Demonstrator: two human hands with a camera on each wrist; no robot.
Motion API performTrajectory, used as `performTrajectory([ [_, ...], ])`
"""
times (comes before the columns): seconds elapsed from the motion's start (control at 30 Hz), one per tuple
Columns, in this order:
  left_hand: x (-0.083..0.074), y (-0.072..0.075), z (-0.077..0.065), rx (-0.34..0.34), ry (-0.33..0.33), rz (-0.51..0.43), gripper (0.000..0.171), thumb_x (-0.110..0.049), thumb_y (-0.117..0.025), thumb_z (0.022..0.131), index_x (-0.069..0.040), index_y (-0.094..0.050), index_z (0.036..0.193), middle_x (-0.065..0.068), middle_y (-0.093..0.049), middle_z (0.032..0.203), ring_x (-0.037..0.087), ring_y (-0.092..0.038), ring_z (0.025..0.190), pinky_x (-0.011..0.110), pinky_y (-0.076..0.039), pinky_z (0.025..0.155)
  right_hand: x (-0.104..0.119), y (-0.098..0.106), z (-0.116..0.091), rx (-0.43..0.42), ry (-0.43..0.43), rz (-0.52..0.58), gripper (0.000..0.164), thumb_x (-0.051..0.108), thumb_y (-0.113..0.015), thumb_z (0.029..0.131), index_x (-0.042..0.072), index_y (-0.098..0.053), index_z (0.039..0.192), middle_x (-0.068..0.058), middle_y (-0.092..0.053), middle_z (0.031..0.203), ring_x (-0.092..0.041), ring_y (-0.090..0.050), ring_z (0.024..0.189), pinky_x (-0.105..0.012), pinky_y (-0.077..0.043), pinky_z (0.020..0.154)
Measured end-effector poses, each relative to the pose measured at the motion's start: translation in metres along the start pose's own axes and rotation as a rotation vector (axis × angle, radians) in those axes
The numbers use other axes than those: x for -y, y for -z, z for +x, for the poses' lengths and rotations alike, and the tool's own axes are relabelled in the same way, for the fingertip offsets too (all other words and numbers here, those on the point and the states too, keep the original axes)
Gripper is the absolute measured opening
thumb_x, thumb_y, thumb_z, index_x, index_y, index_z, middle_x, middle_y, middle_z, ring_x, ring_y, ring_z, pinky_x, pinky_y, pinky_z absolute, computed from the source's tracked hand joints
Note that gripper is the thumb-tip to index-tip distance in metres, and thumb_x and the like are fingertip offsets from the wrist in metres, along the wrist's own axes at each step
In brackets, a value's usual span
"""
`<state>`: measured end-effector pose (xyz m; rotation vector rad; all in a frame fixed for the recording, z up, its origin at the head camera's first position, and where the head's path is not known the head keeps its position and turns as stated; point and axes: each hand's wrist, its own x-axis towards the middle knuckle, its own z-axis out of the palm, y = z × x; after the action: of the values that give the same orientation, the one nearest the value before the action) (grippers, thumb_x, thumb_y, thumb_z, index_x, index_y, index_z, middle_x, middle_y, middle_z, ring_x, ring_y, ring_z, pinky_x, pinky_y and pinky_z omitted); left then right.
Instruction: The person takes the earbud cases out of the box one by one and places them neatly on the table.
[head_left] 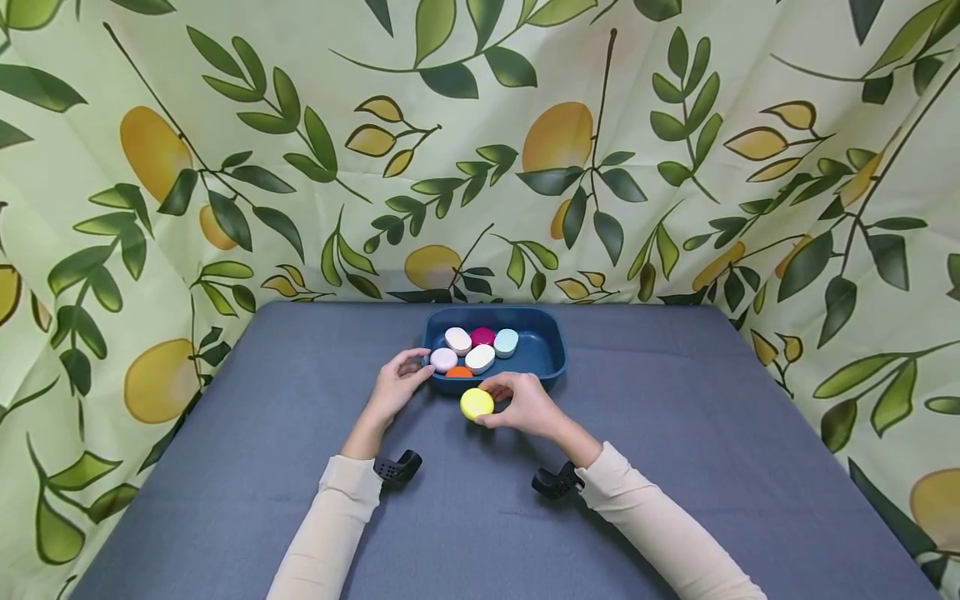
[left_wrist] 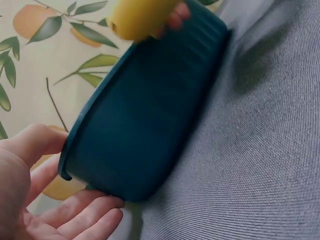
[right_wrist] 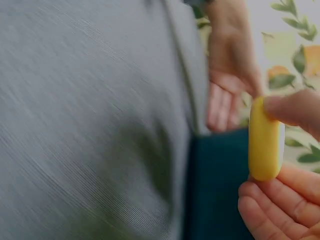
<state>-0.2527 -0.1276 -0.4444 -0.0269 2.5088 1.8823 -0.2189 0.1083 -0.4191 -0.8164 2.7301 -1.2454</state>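
A blue plastic tub [head_left: 542,353] stands toward the far edge of the table. Inside, on its left side, lie several smooth rounded pieces: white [head_left: 480,358], pale lilac [head_left: 444,360], crimson [head_left: 482,336], light blue [head_left: 506,342] and orange [head_left: 459,372]. My left hand [head_left: 396,390] holds the tub's left end, thumb at the rim and fingers against the outer wall [left_wrist: 125,145]. Between thumb and fingertips, my right hand [head_left: 525,406] pinches a yellow rounded disc [head_left: 477,404] just in front of the tub's near wall. Edge-on in the right wrist view, the disc [right_wrist: 265,142] looks thick.
Grey-blue cloth [head_left: 480,525] covers the table. Behind and at both sides hangs a pale curtain [head_left: 480,125] with leaves and orange fruit. Each wrist carries a black camera mount, the left mount [head_left: 400,467] and the right mount [head_left: 557,481].
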Motion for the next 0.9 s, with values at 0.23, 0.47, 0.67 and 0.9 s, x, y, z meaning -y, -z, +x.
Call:
performTrajectory([
  [0.23,-0.003,-0.001,-0.002,-0.035,0.009,0.016,0.037,-0.015,-0.066,0.090,-0.006,-0.061,0.125,0.020,-0.061,0.122,0.021,-0.061,0.100,0.015,-0.046,0.076,0.004,-0.029,-0.002,0.061,-0.004,-0.052,0.043,0.019,-0.085,0.071,0.000,-0.070,0.106,-0.012,-0.073,0.098,-0.016,-0.064,0.082,-0.023,-0.058,0.076],
  [0.47,-0.004,-0.009,-0.004,-0.083,0.021,0.003,0.036,-0.013,-0.066,0.090,-0.006,-0.061,0.125,0.021,-0.063,0.117,0.026,-0.061,0.098,0.015,-0.045,0.072,0.008,-0.045,0.004,0.073,-0.005,-0.122,0.043,0.018,-0.085,0.071,0.001,-0.070,0.108,-0.010,-0.072,0.097,-0.014,-0.061,0.082,-0.021,-0.055,0.073],
  [0.67,-0.005,-0.009,-0.004,-0.089,0.037,0.031,0.039,-0.013,-0.067,0.089,-0.008,-0.060,0.127,0.022,-0.063,0.117,0.026,-0.062,0.098,0.016,-0.047,0.073,0.012,-0.052,0.008,0.091,0.013,-0.188,0.045,0.020,-0.084,0.073,0.000,-0.070,0.111,-0.010,-0.073,0.102,-0.016,-0.065,0.088,-0.030,-0.057,0.082],
  [0.9,-0.005,-0.003,-0.006,-0.050,0.037,0.041,0.038,-0.013,-0.067,0.089,-0.008,-0.061,0.127,0.022,-0.062,0.121,0.028,-0.061,0.106,0.024,-0.050,0.083,0.017,-0.056,0.009,0.094,0.000,-0.269,0.048,0.021,-0.083,0.074,0.000,-0.069,0.114,-0.012,-0.073,0.109,-0.022,-0.066,0.097,-0.037,-0.055,0.091],
])
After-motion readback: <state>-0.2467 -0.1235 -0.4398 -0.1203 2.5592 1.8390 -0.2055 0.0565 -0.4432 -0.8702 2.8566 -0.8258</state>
